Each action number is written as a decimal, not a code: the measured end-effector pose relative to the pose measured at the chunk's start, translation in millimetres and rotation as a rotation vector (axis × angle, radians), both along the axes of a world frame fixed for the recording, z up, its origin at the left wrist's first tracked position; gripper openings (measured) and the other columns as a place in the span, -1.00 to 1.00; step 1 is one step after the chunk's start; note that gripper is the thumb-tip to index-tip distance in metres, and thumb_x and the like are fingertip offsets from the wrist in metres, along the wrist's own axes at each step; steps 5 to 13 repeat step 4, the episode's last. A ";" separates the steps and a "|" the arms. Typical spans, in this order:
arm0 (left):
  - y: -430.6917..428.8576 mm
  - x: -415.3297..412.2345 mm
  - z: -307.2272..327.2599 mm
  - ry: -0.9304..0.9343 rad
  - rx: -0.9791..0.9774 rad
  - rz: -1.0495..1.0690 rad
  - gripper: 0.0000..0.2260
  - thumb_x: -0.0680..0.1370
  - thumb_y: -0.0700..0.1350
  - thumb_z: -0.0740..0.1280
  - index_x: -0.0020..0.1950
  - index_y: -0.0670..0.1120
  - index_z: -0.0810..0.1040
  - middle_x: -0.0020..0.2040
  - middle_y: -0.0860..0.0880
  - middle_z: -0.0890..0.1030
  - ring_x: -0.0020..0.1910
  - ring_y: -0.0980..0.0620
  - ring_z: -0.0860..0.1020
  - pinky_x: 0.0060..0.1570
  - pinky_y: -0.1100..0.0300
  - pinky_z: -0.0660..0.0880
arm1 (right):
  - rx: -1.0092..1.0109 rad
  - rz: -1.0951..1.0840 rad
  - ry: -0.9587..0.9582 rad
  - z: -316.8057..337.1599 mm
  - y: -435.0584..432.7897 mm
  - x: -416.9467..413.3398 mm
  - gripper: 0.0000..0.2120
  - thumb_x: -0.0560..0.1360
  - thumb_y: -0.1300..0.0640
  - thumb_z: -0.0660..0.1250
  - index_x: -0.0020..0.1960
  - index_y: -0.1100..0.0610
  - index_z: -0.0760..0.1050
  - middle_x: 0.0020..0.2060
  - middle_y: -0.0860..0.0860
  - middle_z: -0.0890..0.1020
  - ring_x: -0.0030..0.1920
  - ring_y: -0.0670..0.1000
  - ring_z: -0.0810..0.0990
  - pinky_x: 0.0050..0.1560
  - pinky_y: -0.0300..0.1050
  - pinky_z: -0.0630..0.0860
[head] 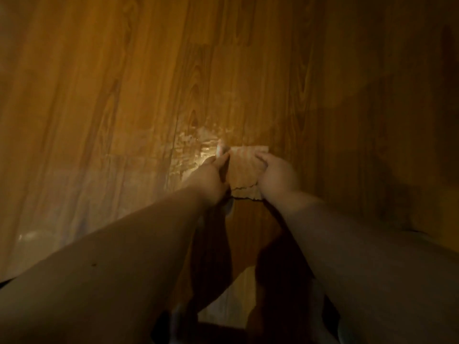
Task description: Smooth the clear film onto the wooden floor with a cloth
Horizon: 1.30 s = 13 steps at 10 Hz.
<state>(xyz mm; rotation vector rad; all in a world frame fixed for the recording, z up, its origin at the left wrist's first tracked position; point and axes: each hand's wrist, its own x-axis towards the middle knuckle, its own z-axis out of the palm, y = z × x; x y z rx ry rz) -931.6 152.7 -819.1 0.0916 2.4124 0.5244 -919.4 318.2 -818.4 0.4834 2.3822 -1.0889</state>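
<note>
One cloth (246,170), dim wooden floor (119,70), wrinkled film (188,147)

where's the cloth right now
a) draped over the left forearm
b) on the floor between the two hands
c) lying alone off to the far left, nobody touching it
b: the cloth lies on the wooden floor with the left hand at its left edge and the right hand at its right edge.

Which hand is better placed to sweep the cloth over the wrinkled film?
Probably left. The left hand holds the left edge of the cloth, close beside the wrinkled film. The right hand holds the opposite edge, farther from it.
</note>
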 end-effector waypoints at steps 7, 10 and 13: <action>-17.0 -39.0 9.2 0.097 0.022 0.306 -0.87 0.38 -0.30 0.28 -0.18 -0.07 0.45 -0.32 0.01 0.50 -0.33 -0.07 0.54 -0.38 0.07 0.53 | 0.382 -0.249 0.235 6.4 -2.7 -50.0 -0.84 0.45 0.25 0.19 -0.22 0.02 0.42 -0.04 0.08 0.52 0.01 0.10 0.45 -0.08 -0.13 0.35; -17.0 -39.0 9.2 0.097 0.022 0.306 -0.87 0.38 -0.30 0.28 -0.18 -0.07 0.45 -0.32 0.01 0.50 -0.33 -0.07 0.54 -0.38 0.07 0.53 | 0.382 -0.249 0.235 6.4 -2.7 -50.0 -0.84 0.45 0.25 0.19 -0.22 0.02 0.42 -0.04 0.08 0.52 0.01 0.10 0.45 -0.08 -0.13 0.35; -17.0 -39.0 9.2 0.097 0.022 0.306 -0.87 0.38 -0.30 0.28 -0.18 -0.07 0.45 -0.32 0.01 0.50 -0.33 -0.07 0.54 -0.38 0.07 0.53 | 0.382 -0.249 0.235 6.4 -2.7 -50.0 -0.84 0.45 0.25 0.19 -0.22 0.02 0.42 -0.04 0.08 0.52 0.01 0.10 0.45 -0.08 -0.13 0.35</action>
